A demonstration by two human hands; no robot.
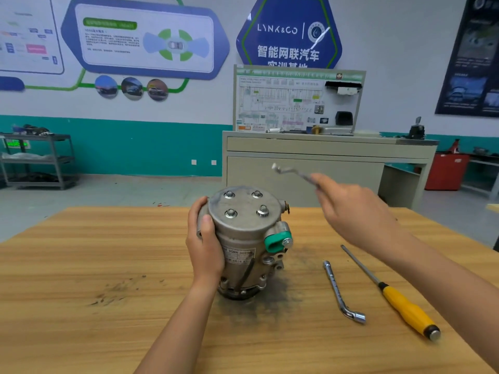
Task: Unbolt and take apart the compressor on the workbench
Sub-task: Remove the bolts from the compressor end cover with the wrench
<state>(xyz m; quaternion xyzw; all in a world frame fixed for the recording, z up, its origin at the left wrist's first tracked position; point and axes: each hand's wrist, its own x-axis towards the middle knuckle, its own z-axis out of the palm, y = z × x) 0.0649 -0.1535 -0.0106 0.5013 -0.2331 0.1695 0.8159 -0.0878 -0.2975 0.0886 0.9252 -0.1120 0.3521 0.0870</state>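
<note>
Standing upright mid-bench (pixel 108 265), the compressor (pixel 251 228) turns its flat end plate up towards the camera, four bolts (pixel 231 213) in it. The left hand (pixel 205 238) wraps the left flank, thumb across the front and fingers curled round the housing in a firm grasp. The right hand (pixel 351 209) hovers up and to the right of the plate, clear of it. It pinches a slim wrench (pixel 291 172) whose bent head points left in the air, a bit blurred.

A green cap (pixel 276 240) plugs the port on the compressor's right side. The label (pixel 239 253) on the body reads "SGMW 24551" and then digits I can't make out; the small print below is unreadable.

To the right on the bench lie an L-shaped socket wrench (pixel 343 290) and, just beyond it, a yellow-handled screwdriver (pixel 391 292), not touching each other or the compressor. On the back wall a blue sign (pixel 289 31) reads "LYNK&CO" above 智能网联汽车.
</note>
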